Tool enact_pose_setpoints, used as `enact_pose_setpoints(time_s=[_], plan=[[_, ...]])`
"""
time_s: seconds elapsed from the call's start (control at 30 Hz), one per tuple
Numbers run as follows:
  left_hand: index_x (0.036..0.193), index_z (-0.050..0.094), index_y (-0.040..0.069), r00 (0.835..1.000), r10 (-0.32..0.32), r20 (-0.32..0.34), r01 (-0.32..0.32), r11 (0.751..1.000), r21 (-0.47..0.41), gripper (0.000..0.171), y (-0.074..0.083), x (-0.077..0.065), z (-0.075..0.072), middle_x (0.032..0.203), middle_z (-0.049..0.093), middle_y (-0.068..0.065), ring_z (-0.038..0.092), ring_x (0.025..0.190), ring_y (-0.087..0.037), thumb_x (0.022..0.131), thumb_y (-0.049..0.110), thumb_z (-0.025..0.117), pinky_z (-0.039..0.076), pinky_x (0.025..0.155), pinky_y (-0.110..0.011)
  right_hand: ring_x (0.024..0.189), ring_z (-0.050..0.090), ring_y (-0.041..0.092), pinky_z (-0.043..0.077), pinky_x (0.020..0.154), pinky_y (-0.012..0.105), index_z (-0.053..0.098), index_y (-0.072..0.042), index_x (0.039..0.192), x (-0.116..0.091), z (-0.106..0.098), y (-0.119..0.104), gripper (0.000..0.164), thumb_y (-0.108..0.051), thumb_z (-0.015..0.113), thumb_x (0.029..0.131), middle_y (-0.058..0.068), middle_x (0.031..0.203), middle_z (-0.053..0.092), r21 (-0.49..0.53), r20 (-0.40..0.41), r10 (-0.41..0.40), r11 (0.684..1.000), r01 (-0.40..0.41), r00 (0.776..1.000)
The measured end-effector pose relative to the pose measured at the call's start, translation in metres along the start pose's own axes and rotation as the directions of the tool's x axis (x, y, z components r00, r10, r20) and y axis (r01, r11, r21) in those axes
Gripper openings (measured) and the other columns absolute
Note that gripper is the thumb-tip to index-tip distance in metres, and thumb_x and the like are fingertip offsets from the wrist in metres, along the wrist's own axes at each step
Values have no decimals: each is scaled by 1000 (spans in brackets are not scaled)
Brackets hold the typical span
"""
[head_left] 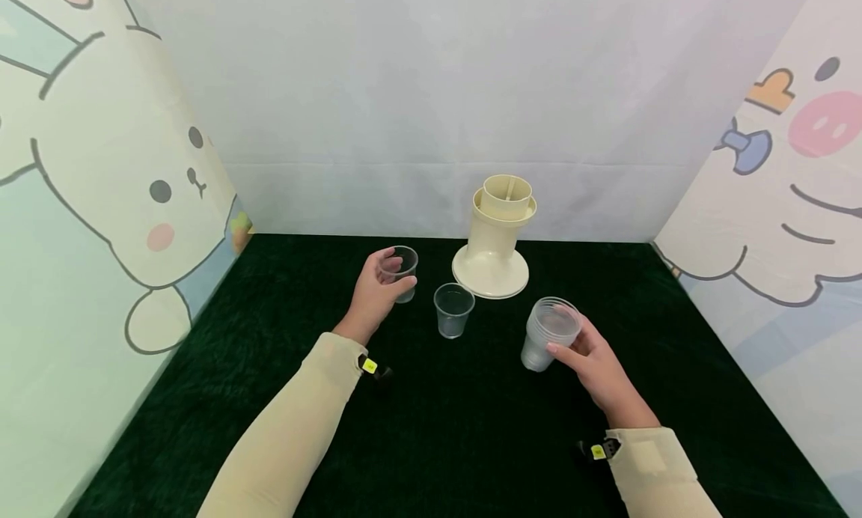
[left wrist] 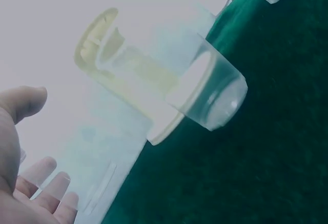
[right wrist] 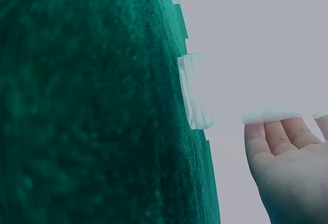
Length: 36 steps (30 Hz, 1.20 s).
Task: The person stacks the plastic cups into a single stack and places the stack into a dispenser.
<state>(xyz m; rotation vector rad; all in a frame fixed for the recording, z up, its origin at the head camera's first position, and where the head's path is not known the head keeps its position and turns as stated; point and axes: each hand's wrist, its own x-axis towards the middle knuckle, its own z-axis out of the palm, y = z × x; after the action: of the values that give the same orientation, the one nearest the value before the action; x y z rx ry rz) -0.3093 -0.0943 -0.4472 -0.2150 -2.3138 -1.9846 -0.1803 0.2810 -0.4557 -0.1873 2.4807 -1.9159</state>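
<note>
My left hand (head_left: 377, 293) holds a clear plastic cup (head_left: 406, 261), thumb across its near side and fingers around the far side. In the left wrist view, that cup is washed out between the thumb and fingers. To its right, a single clear cup (head_left: 454, 308) stands on the dark cloth, touched by neither hand. My right hand (head_left: 599, 364) grips a stack of nested clear cups (head_left: 541, 338) from the right side, its thumb at the front below the several rims. The right wrist view shows the fingers (right wrist: 279, 137) against the stack's pale wall.
Behind the single cup stands a cream plastic stand (head_left: 494, 241) with a round base and a cylindrical top. Dark green cloth (head_left: 465, 428) covers the table. A white curtain (head_left: 417, 106) hangs at the back, with cartoon-printed panels (head_left: 101, 196) on both sides.
</note>
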Motion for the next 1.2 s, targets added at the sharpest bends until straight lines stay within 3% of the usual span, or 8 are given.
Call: enact_pose_setpoints(time_s=[0.27,0.57,0.77,0.93,1.03,1.2], plan=[[153,40,17,995,80,64,-79,997,-23,71,30,0,1,144,53,-6,47,138,-20,93,18,78,35,118,-45,138,41,31,44,97,17,30,-18,161,1,0,0,68,-24,66,104,13,157,36,0,1,12,1000,-12,1000],[156,37,18,980,111,166,-103,993,-60,77,66,-3,10,149,50,-10,50,135,-25,92,23,80,47,107,-50,137,42,29,44,97,17,29,-19,161,0,-1,2,69,-25,66,104,12,157,36,3,4,15,1000,-15,1000],[152,42,17,960,149,236,-145,989,-36,76,87,-11,32,143,55,-7,50,135,-23,89,26,83,37,116,-47,136,43,29,44,97,17,30,-17,161,0,-1,2,68,-25,66,104,12,157,37,-5,6,8,1000,-8,1000],[151,43,14,932,183,312,-178,983,-44,72,104,-23,54,138,58,1,51,128,-19,90,20,81,39,113,-45,137,42,30,44,97,17,30,-17,161,0,-1,0,68,-26,66,104,12,157,37,-12,3,9,1000,-9,1000],[151,44,13,913,202,355,-196,979,-53,72,107,-29,66,139,59,-1,51,126,-19,90,20,81,40,112,-45,136,43,28,44,97,16,30,-16,161,0,-1,1,68,-25,66,104,13,157,38,-10,3,1,1000,-1,1000],[151,44,17,891,182,415,-172,983,-62,73,107,-38,83,140,59,2,51,130,-16,89,22,82,38,115,-46,132,47,22,45,97,16,30,-15,161,0,-1,2,66,-23,65,104,14,155,39,-6,4,-20,1000,20,1000]])
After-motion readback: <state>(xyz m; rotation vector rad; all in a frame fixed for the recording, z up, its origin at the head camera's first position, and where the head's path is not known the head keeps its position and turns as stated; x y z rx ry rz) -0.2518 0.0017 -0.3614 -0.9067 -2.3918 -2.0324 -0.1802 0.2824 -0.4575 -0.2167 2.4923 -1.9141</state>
